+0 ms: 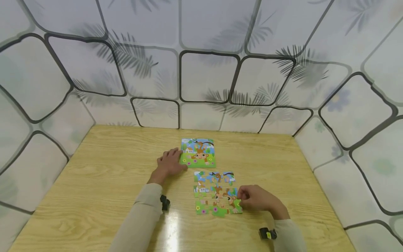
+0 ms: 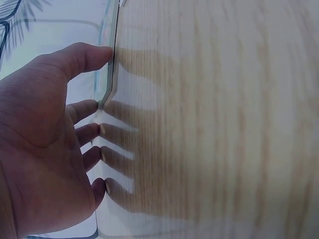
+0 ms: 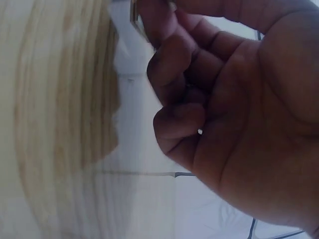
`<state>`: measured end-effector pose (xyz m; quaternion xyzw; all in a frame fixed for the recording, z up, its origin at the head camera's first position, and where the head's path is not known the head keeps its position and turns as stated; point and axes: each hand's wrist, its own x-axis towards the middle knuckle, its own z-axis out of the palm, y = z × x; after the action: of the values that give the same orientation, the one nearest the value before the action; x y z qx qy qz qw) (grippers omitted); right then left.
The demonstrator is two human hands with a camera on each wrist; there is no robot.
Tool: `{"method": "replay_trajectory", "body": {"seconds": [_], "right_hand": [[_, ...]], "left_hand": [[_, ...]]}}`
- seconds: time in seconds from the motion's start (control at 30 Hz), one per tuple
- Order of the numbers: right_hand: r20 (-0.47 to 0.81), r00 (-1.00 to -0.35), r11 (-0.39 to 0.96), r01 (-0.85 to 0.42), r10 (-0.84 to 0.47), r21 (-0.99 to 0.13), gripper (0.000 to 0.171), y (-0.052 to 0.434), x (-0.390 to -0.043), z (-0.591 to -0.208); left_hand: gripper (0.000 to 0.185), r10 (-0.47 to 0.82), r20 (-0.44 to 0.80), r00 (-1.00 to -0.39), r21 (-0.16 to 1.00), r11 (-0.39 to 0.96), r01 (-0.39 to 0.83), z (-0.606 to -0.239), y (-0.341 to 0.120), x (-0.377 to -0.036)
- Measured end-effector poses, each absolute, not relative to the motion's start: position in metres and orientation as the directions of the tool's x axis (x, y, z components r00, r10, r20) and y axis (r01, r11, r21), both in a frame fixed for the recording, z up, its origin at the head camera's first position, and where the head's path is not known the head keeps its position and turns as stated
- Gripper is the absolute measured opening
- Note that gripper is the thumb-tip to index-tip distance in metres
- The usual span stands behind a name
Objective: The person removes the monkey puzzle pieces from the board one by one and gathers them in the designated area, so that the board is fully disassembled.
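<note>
While the right hand (image 1: pixel 256 199) pinches a small green cardboard puzzle piece (image 1: pixel 237 204) between curled fingertips at the lower right corner of the loosely assembled monkey jigsaw (image 1: pixel 216 192), the left hand (image 1: pixel 170 163) lies flat with straight fingers against the left edge of the printed reference picture card (image 1: pixel 198 152), gripping nothing. Both sit on the pale wooden table (image 1: pixel 94 182). Several pieces show gaps between them (the top row especially), so I judge that a sideways push while seating the corner piece could shove its neighbours apart. Pressing it in misaligned could bend a tab, and a slipping pinch could drop it crooked.
</note>
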<state>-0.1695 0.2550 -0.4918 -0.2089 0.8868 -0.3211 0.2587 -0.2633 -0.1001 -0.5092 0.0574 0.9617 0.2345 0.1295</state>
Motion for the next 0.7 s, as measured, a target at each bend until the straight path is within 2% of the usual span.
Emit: {"method": "replay_trajectory", "body": {"seconds": [0.23, 0.43, 0.57, 0.7], "right_hand": [[-0.334, -0.783, 0.730, -0.213, -0.525, -0.649, 0.009, 0.253, -0.163, -0.489], [-0.273, -0.806, 0.741, -0.276, -0.525, -0.613, 0.010, 0.253, -0.163, -0.492], [-0.244, -0.844, 0.759, -0.257, -0.478, -0.598, 0.015, 0.249, -0.166, -0.493], [-0.200, -0.909, 0.798, -0.195, -0.365, -0.570, 0.022, 0.237, -0.171, -0.496]], "left_hand": [[0.073, 0.176, -0.226, -0.958, 0.466, 0.883, 0.053, -0.507, -0.099, -0.264], [0.075, 0.187, -0.222, -0.957, 0.477, 0.877, 0.061, -0.507, -0.099, -0.265], [0.076, 0.211, -0.224, -0.951, 0.488, 0.869, 0.078, -0.513, -0.104, -0.265], [0.073, 0.241, -0.197, -0.950, 0.522, 0.846, 0.106, -0.517, -0.111, -0.264]]}}
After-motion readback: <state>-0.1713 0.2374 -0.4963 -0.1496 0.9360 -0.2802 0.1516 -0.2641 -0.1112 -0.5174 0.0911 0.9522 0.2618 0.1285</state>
